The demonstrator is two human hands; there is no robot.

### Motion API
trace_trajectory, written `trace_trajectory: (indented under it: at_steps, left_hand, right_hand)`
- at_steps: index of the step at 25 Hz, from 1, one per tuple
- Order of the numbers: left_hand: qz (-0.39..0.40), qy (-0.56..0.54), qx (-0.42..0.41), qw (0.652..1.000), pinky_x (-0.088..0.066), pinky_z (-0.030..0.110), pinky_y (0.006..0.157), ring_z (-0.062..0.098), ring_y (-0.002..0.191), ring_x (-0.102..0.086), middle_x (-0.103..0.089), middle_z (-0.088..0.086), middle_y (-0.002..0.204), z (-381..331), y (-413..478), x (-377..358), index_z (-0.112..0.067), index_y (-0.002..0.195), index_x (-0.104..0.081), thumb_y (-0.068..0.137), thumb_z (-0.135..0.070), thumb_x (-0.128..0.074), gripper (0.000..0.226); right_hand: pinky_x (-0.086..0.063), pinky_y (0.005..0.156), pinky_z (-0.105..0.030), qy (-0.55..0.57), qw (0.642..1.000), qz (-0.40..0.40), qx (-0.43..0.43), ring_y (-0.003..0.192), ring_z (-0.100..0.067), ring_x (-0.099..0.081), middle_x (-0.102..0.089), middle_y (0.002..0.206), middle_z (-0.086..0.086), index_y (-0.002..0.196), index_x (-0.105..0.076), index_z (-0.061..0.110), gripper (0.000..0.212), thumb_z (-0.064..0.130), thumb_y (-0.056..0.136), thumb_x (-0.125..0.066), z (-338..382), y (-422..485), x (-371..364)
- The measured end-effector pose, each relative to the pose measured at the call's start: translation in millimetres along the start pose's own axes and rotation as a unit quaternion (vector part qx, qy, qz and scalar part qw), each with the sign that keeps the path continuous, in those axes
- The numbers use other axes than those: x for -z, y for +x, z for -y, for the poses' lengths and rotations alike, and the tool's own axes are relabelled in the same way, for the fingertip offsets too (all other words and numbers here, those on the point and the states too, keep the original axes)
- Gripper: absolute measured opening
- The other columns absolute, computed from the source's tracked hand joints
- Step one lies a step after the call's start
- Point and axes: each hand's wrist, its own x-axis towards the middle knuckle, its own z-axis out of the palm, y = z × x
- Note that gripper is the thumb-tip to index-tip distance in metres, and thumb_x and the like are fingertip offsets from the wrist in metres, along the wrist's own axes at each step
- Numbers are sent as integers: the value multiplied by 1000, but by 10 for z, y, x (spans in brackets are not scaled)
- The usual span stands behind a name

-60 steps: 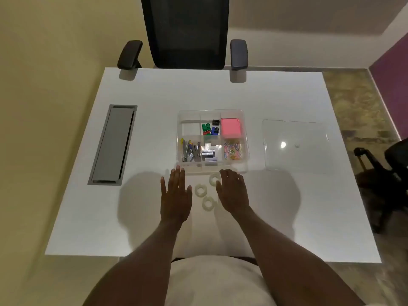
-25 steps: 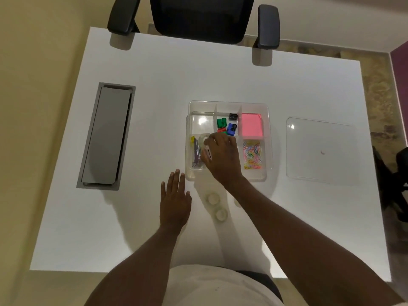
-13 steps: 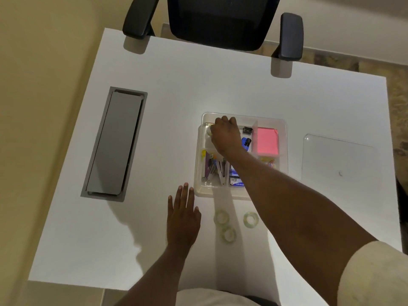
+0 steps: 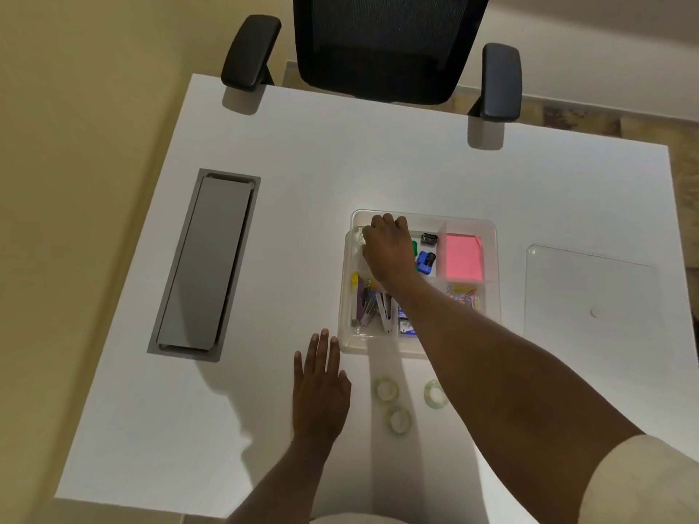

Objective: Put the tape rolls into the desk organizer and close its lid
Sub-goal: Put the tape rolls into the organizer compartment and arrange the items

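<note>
Three clear tape rolls [image 4: 386,390] lie flat beside the lidless organizer [image 4: 491,236].

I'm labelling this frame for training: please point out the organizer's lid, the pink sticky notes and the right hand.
lid [image 4: 590,293], head view, middle of the clear panel.
pink sticky notes [image 4: 463,257], head view, centre of top sheet.
right hand [image 4: 389,249], head view, back of hand.

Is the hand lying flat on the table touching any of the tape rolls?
Apart. The head view shows bare white table between the left hand and the nearest tape roll.
</note>
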Motion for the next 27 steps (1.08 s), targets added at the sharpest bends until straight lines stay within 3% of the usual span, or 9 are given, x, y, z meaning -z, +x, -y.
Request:
trace_trajectory:
  at_steps: [4,9,13,16,20,27]
  left_hand:
    - [10,5,-4,1000,-12,52,133,24,163,-4,-9,4,176,-26,-17,99,-20,166,-19,107,-39,-39,65]
    - [36,5,-15,999,-6,51,134,24,163,5,3,5,176,-32,-38,256,-18,167,-6,110,-37,-32,66]
    - [54,6,-22,998,-4,50,134,24,163,9,10,5,176,-63,-97,373,-17,167,1,110,-37,-31,68]
    - [67,12,-24,997,-4,49,134,23,163,10,11,5,176,-76,-101,445,-17,167,3,110,-39,-33,71]
    - [84,17,-26,996,-5,50,134,23,163,11,13,5,175,-95,-102,487,-17,167,4,110,-41,-34,73]
    - [88,4,-32,996,-5,53,133,24,163,12,15,4,175,-61,-86,437,-18,167,6,104,-56,-43,88]
  right_hand:
    - [-42,84,-40,34,998,-45,-6,88,-28,-57,-65,87,-7,85,-69,10,13,1,83,-59,-4,-297,128]
    - [-45,84,-40,64,992,-104,-17,86,-25,-58,-66,86,-4,88,-69,13,2,14,87,-67,-35,-903,151]
    - [-47,86,-39,95,987,-126,-4,90,-23,-61,-68,92,-4,98,-66,15,9,22,96,-60,-40,-1444,86]
    - [-49,81,-37,101,985,-136,15,87,-22,-63,-70,91,-5,102,-66,14,9,17,95,-60,-29,-1879,-54]
    - [-50,83,-38,113,992,-63,7,89,-24,-64,-71,91,-5,97,-66,15,10,19,94,-57,-21,-2383,-266]
    - [-48,94,-40,164,982,60,-72,106,-25,-61,-66,115,-3,121,-61,17,39,41,90,-65,115,-2759,-566]
